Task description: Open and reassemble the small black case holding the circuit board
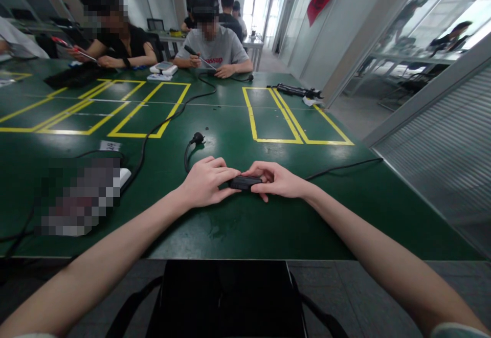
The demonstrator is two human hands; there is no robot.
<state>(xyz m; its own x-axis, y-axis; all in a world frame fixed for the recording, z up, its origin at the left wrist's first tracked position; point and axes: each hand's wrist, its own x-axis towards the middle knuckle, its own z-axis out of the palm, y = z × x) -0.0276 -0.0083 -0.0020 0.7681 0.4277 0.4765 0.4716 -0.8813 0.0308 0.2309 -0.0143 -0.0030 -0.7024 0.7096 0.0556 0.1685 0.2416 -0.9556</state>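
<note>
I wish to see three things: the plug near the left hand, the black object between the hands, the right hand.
Plug [197, 138]: head view, its body.
Black object [246, 182]: head view, its visible side.
Right hand [281, 180]: head view, back of hand.

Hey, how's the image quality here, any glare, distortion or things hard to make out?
Head view: the far window washes out white; head view: pale glare streaks the green table, and the right post leans, perhaps from lens distortion; head view: the black device is too dark for fine detail, and a mosaic obscures something at left.
</note>
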